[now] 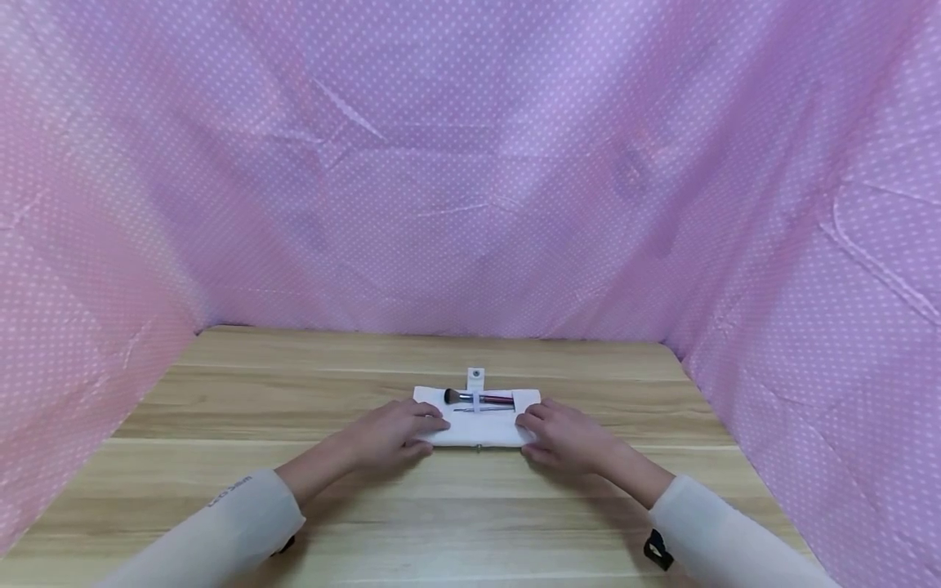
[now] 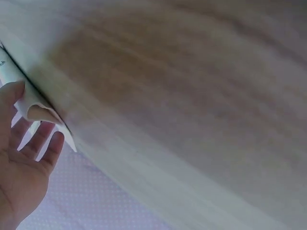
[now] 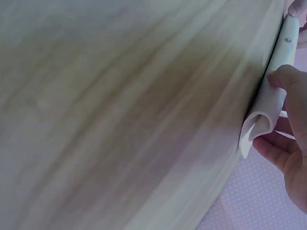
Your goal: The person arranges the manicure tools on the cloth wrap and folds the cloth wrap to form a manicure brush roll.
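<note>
A white makeup brush roll (image 1: 481,431) lies on the table, its near part curled over into a fold. A makeup brush (image 1: 499,400) with dark bristles and a red handle lies across it under a small white loop, beside a thin metal tool (image 1: 463,410). My left hand (image 1: 393,429) grips the roll's left end, thumb at the near edge and fingers over the top. At the right end, my right hand (image 1: 562,437) holds the fold the same way. In the right wrist view, the curled end of the roll (image 3: 268,103) shows below my thumb.
A strap with a snap (image 1: 475,376) sticks out from the roll's far side. The wood-grain table (image 1: 470,523) runs back to a pink dotted cloth (image 1: 470,204), which also hangs at both sides. A black band (image 1: 657,550) shows below the right sleeve.
</note>
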Demonstrator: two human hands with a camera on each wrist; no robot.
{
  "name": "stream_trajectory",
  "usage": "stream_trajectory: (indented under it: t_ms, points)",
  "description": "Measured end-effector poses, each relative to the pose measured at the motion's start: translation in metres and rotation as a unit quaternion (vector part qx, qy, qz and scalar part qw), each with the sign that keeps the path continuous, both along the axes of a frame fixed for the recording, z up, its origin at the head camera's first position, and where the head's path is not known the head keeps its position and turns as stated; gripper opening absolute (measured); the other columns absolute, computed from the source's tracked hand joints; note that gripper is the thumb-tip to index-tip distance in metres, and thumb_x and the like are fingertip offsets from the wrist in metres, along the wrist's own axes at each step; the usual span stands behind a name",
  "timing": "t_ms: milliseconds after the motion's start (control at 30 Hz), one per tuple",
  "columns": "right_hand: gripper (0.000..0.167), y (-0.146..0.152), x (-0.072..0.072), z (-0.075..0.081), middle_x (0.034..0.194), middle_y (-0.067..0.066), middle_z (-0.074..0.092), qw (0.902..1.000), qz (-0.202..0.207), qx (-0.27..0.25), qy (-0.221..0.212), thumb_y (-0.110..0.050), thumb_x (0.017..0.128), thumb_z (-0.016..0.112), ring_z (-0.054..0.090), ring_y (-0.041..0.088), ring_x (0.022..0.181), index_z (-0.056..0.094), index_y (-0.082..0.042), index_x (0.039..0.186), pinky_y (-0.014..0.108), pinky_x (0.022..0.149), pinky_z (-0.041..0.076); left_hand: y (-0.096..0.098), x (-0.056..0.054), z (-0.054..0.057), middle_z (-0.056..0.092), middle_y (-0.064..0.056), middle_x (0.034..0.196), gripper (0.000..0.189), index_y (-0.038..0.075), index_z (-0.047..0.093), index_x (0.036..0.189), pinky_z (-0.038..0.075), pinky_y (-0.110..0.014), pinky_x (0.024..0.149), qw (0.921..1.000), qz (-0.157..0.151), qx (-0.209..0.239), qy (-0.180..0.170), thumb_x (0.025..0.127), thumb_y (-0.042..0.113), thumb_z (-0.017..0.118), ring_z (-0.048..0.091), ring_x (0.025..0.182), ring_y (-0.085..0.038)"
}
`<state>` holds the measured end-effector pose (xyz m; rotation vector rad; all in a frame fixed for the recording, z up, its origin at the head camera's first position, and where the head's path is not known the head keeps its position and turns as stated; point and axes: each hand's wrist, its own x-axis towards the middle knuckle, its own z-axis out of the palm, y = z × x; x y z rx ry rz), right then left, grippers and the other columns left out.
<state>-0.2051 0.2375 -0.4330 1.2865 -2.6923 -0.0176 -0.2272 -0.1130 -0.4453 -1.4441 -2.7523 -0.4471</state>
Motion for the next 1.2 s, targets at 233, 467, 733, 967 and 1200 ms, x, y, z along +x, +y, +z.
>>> stream_trajectory:
  t_ms: [233, 467, 733, 967, 1200]
  points:
    - [0.03, -0.001, -0.01, 0.004, 0.102, 0.007, 0.068, 0.9987, 0.01, -0.044, -0.023, -0.017, 0.097, 0.065, 0.064, 0.021, 0.091, 0.063, -0.002, 0.123, 0.039, 0.08, 0.055, 0.004, -0.015, 0.005, 0.067, -0.001, 0.131, 0.031, 0.012, 0.066, 0.134, 0.048, -0.042, 0.103, 0.9965, 0.01, 0.032, -0.077, 0.105, 0.015, 0.055, 0.06, 0.121, -0.015]
    - [0.033, -0.003, -0.022, 0.009, 0.114, 0.015, 0.069, 0.993, -0.016, -0.084, -0.081, -0.012, 0.102, 0.058, 0.067, 0.027, 0.103, 0.06, 0.003, 0.13, 0.045, 0.089, 0.055, 0.005, -0.024, 0.014, 0.066, -0.005, 0.132, 0.035, 0.009, 0.059, 0.141, 0.046, -0.049, 0.104, 0.9801, 0.059, 0.062, -0.179, 0.109, 0.015, 0.047, 0.059, 0.119, -0.02]
    - [0.031, -0.005, -0.039, 0.004, 0.126, 0.018, 0.068, 0.9854, -0.051, -0.115, -0.114, -0.011, 0.106, 0.053, 0.065, 0.033, 0.116, 0.06, 0.002, 0.133, 0.049, 0.099, 0.051, 0.011, -0.043, 0.007, 0.062, -0.011, 0.131, 0.037, 0.006, 0.057, 0.144, 0.046, -0.049, 0.103, 0.9749, 0.092, 0.072, -0.19, 0.11, 0.013, 0.042, 0.058, 0.12, -0.026]
    - [0.027, -0.007, -0.048, 0.0, 0.12, 0.017, 0.07, 0.9779, -0.082, -0.142, -0.13, -0.007, 0.106, 0.051, 0.066, 0.034, 0.112, 0.063, 0.003, 0.128, 0.05, 0.098, 0.051, 0.017, -0.051, 0.003, 0.063, -0.009, 0.119, 0.036, 0.003, 0.058, 0.141, 0.049, -0.044, 0.098, 0.9719, 0.155, 0.049, -0.17, 0.109, 0.018, 0.048, 0.06, 0.109, -0.022]
    - [0.027, -0.008, -0.054, -0.003, 0.117, 0.018, 0.069, 0.9728, -0.111, -0.142, -0.146, -0.007, 0.105, 0.052, 0.064, 0.036, 0.111, 0.065, 0.003, 0.126, 0.051, 0.098, 0.05, 0.018, -0.055, 0.0, 0.062, -0.011, 0.118, 0.035, 0.0, 0.062, 0.135, 0.048, -0.046, 0.098, 0.9741, 0.163, 0.052, -0.149, 0.109, 0.02, 0.051, 0.058, 0.112, -0.029]
